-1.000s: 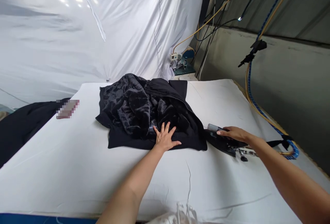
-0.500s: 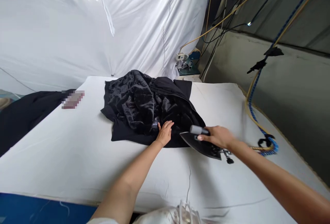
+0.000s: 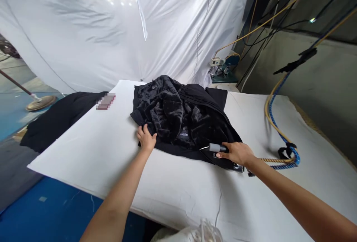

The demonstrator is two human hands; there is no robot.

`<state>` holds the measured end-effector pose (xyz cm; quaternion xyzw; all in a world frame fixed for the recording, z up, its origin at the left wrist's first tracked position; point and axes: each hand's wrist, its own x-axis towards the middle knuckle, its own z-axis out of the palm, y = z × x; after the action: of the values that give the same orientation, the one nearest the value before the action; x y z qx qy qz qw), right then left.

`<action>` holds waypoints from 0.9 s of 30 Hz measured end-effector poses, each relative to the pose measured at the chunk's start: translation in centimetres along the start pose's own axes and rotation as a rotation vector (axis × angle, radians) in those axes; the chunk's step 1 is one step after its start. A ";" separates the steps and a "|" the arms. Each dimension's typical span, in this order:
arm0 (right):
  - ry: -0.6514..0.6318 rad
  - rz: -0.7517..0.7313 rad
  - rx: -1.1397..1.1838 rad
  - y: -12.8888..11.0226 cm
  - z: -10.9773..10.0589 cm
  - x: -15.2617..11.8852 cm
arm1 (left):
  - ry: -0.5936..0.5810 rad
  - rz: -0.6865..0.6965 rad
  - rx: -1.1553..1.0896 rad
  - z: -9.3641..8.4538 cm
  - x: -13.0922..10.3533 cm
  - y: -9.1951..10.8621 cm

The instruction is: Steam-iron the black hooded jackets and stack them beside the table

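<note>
A black jacket [image 3: 178, 112] with a furry lining and a small label [image 3: 184, 135] lies spread on the white-covered table [image 3: 106, 160]. My left hand [image 3: 146, 138] rests with its fingers apart on the jacket's near left edge. Around the grey-and-black handle of an iron [image 3: 223, 160] my right hand [image 3: 237, 153] is closed. The iron is over the jacket's near right corner, its pointed tip towards the left. Its soleplate is hidden, so contact with the cloth cannot be told.
Blue and yellow hoses [image 3: 272, 112] run from the iron up to the right. Dark cloth [image 3: 67, 119] hangs over the table's left edge, near a blurred reddish item [image 3: 106, 102]. A white sheet [image 3: 173, 30] hangs behind. A machine [image 3: 220, 69] stands at the back right.
My left hand has moved left along the jacket's near edge, away from the label. The iron in my right hand sits flatter over the near right corner. The view has turned left.
</note>
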<state>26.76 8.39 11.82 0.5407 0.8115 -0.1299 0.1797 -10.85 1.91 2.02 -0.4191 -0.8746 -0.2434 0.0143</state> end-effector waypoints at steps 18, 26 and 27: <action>-0.046 0.052 -0.049 -4.3 0.0 0.1 | -0.113 -0.104 -0.053 0.6 8.4 -2.4; -0.005 0.129 0.022 -8.9 0.0 0.8 | -0.197 -0.132 -0.019 1.8 7.5 -3.6; -0.003 0.122 0.022 -9.5 -0.1 0.9 | -0.202 -0.134 -0.021 1.9 7.6 -3.5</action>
<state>17.67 5.56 11.65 0.5908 0.7753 -0.1286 0.1827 -18.06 6.42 0.69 -0.3824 -0.8950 -0.2092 -0.0947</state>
